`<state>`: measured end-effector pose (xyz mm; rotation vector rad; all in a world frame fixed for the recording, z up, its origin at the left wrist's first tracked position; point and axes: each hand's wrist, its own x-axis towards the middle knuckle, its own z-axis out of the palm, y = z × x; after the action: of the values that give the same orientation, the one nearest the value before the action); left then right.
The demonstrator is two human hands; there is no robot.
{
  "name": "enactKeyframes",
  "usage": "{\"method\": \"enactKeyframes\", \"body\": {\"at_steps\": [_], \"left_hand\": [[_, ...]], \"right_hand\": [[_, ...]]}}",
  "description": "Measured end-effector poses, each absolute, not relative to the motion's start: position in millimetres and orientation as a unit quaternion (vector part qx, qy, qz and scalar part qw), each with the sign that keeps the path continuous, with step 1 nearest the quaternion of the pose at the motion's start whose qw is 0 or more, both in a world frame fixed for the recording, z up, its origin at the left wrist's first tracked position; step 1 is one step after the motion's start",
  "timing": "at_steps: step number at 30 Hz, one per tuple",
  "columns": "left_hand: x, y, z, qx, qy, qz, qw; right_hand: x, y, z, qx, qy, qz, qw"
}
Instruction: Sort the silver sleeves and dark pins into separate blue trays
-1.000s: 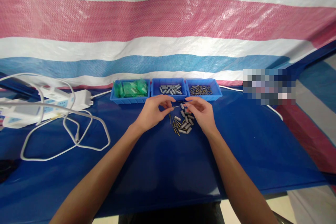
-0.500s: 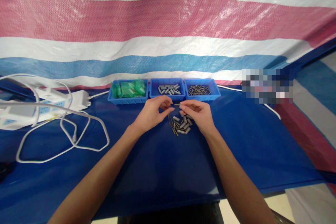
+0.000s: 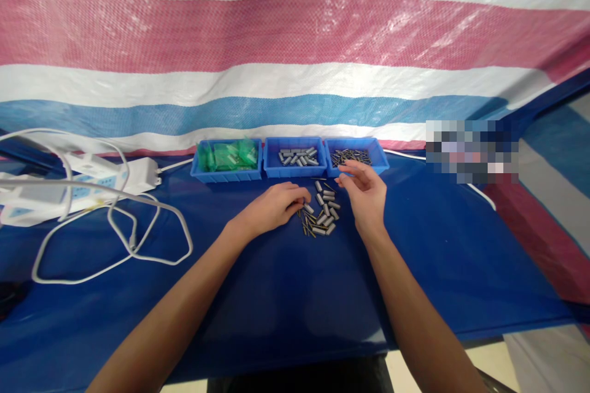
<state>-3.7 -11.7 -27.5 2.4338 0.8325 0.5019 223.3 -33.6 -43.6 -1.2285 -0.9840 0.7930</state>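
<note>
My left hand [image 3: 275,207] is at the left edge of a loose pile on the table, thumb and fingertips pressed together; what they pinch, if anything, is hidden. The pile holds several small grey cylinders [image 3: 325,209] and several thin brass-coloured pins [image 3: 307,225]. My right hand [image 3: 367,193] is raised to the right of the pile, in front of the right blue bin [image 3: 380,166]. Its thumb and fingers are apart, with nothing visible between them. Thin dark metal pins [image 3: 351,156] fill that bin.
The middle blue bin [image 3: 295,172] holds more grey cylinders; the left blue bin [image 3: 225,177] holds green plastic packets [image 3: 229,156]. White power strips [image 3: 138,177] and a looped white cable [image 3: 188,239] lie at the left. A striped sheet [image 3: 295,31] hangs behind the bins.
My hands have parted. The right has moved away to the right and opened; the left has come down to the pile's left side. A thin pin now lies above the pile.
</note>
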Motion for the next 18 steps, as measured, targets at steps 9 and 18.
{"method": "enactKeyframes", "body": {"at_steps": [9,18], "left_hand": [[-6.2,-10.3,-26.0,0.854,0.363,0.240,0.287],[-11.4,-8.9,-21.3,0.882,0.358,0.193,0.240]], "right_hand": [[219.2,-34.8,-38.5,-0.540,-0.433,0.350,0.631],[218.6,-34.6,-39.7,-0.540,-0.442,0.347,0.627]]}}
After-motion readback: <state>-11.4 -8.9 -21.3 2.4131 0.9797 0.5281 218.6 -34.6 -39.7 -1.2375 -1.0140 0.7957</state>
